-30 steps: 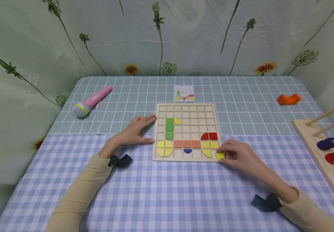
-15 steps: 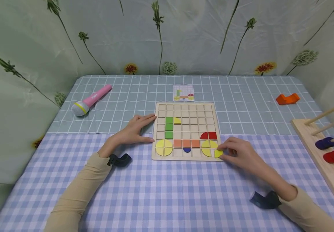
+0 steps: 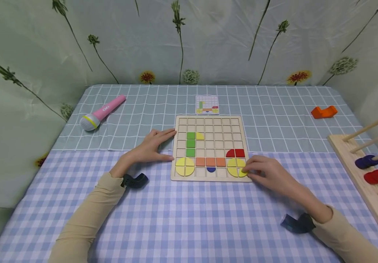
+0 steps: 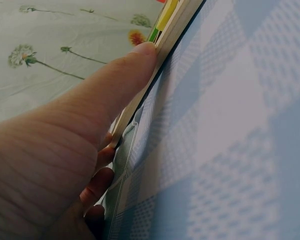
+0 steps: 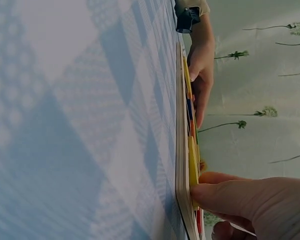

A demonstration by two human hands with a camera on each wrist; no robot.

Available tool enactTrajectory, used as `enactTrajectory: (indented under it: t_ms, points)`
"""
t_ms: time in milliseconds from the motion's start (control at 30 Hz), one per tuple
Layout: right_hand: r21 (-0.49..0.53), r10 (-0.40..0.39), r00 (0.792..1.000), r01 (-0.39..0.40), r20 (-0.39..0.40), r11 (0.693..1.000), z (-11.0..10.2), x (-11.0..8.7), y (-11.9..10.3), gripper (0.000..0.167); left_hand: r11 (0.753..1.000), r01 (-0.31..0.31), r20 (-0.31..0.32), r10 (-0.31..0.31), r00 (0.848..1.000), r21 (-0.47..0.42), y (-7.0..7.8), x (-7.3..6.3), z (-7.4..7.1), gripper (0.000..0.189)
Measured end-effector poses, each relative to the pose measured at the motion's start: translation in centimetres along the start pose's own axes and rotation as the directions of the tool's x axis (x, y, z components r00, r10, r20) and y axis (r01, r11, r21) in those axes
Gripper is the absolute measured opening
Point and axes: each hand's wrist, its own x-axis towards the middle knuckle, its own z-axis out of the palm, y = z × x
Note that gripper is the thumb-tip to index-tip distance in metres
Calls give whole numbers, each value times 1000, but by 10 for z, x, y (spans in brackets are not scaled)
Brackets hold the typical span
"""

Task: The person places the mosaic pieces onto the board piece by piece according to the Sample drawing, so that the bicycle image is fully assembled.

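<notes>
A square wooden grid board (image 3: 214, 143) lies on the table with flat coloured pieces in it. My left hand (image 3: 149, 149) rests at its left side, thumb and fingertips touching the edge; in the left wrist view the thumb (image 4: 135, 62) is straight against the rim. At the lower right corner my right hand (image 3: 271, 173) pinches a yellow quarter-circle piece (image 3: 242, 174), partly hidden by the fingers. This piece lies beside other yellow quarters (image 3: 232, 167) and completes a disc shape. In the right wrist view, thumb and finger hold the yellow piece (image 5: 192, 162) over the rim.
A small pattern card (image 3: 207, 105) lies behind the board. A pink toy microphone (image 3: 105, 111) is at the back left, an orange block (image 3: 324, 112) at the back right. A wooden peg rack (image 3: 356, 175) with coloured rings stands on the right edge.
The right hand has moved the yellow quarter-circle slightly left and up, from the board's lower right corner against the other yellow quarters. The left hand has stayed at the board's edge.
</notes>
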Motion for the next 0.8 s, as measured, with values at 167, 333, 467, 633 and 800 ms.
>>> enactTrajectory:
  t_ms: [167, 333, 467, 633, 800]
  points:
    - [-9, -37, 999, 37, -8, 999, 0, 4, 1, 23, 1000, 2, -3, -2, 1000, -7, 0, -1, 0, 91]
    - [-12, -71, 997, 71, -34, 997, 1, 5, 1, 23, 1000, 4, -9, -4, 1000, -6, 0, -3, 1, 91]
    - [-31, -107, 993, 106, -54, 994, 0, 6, 2, 23, 1000, -4, -14, 4, 1000, -6, -1, -3, 1, 91]
    - [-71, -132, 983, 124, -131, 990, -6, 3, 6, 23, 1000, -20, 7, 20, 1000, -1, 1, -1, 2, 81]
    - [-103, -36, 982, 17, -186, 995, -24, 6, 14, 32, 999, -25, 40, 25, 999, -20, 8, 2, -3, 63]
